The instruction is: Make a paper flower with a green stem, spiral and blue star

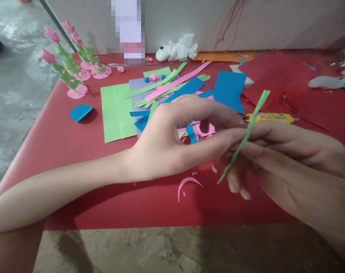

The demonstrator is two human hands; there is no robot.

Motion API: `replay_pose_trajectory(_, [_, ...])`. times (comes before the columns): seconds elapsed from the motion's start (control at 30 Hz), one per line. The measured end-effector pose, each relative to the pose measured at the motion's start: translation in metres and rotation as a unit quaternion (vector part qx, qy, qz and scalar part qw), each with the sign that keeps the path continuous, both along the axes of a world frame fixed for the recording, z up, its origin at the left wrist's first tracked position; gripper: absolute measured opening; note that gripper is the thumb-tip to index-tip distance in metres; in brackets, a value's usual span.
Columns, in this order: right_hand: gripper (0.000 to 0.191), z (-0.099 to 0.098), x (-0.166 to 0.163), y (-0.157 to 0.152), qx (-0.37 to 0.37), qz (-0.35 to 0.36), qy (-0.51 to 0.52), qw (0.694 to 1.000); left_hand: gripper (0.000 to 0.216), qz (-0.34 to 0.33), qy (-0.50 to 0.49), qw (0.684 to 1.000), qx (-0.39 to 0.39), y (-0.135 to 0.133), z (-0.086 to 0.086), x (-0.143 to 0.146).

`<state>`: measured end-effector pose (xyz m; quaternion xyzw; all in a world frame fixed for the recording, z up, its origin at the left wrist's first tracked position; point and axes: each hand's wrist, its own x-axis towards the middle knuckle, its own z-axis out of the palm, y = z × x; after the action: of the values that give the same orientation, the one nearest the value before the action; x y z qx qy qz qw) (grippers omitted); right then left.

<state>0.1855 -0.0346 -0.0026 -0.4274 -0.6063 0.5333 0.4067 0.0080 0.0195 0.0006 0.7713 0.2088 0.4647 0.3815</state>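
A thin green paper strip (256,112), narrow and slightly creased, slants between my two hands above the red tabletop. The thumb and forefinger of my left hand (166,140) pinch it near its middle. From the other side my right hand (291,163) pinches the same strip, thumb in front, with its lower fingers curled below. Beneath my hands lie a curved pink paper offcut (189,180) and tiny scraps. Behind my left hand is a pile of paper strips, with a pink strip (179,81) and a blue piece (186,90) on top.
Paper flowers (75,70) with pink heads stand at the back left, near a blue paper disc (81,113). A green sheet (117,113) lies left of the pile. A yellow tool (270,118) and red paper (280,76) are at the right. White crumpled tissue (182,49) sits against the wall.
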Motion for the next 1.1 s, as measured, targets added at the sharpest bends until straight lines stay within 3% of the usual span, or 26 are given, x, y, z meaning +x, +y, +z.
replay_pose_trajectory(0.17, [0.008,0.001,-0.001,0.000,0.019,-0.008,-0.020,1.000,0.019,0.026,0.024,0.999,0.015,0.000,0.000,0.000])
replay_pose_trajectory(0.37, [0.008,0.001,-0.005,0.004,-0.040,0.024,0.009,0.999,0.019,0.018,0.103,0.990,0.091,0.003,0.001,-0.003])
replay_pose_trajectory(0.43, [0.009,0.001,-0.005,0.007,-0.043,0.005,0.037,0.998,0.020,0.006,0.113,0.988,0.101,0.004,0.001,-0.003])
replay_pose_trajectory(0.57, [0.014,0.005,-0.002,0.012,-0.026,-0.050,0.067,0.996,0.022,0.013,0.151,0.986,0.074,0.003,0.002,-0.001])
replay_pose_trajectory(0.7, [0.014,0.010,0.001,0.013,-0.030,-0.044,0.075,0.996,0.025,0.005,0.184,0.983,0.026,0.005,0.000,0.000])
replay_pose_trajectory(0.87, [0.015,0.012,0.003,0.011,-0.017,-0.053,0.076,0.996,0.042,-0.027,0.266,0.963,0.041,0.012,-0.013,-0.002])
replay_pose_trajectory(0.93, [0.011,0.010,0.004,0.010,-0.010,-0.075,0.073,0.994,0.035,-0.008,0.290,0.955,0.060,0.014,-0.017,-0.003])
replay_pose_trajectory(1.0, [0.008,0.008,0.003,0.010,-0.005,-0.097,0.068,0.993,0.006,0.010,0.257,0.963,0.079,0.013,-0.018,-0.003])
replay_pose_trajectory(1.1, [0.008,0.004,-0.001,0.010,0.013,-0.134,0.051,0.990,0.017,-0.005,0.156,0.986,0.055,0.009,-0.012,-0.001])
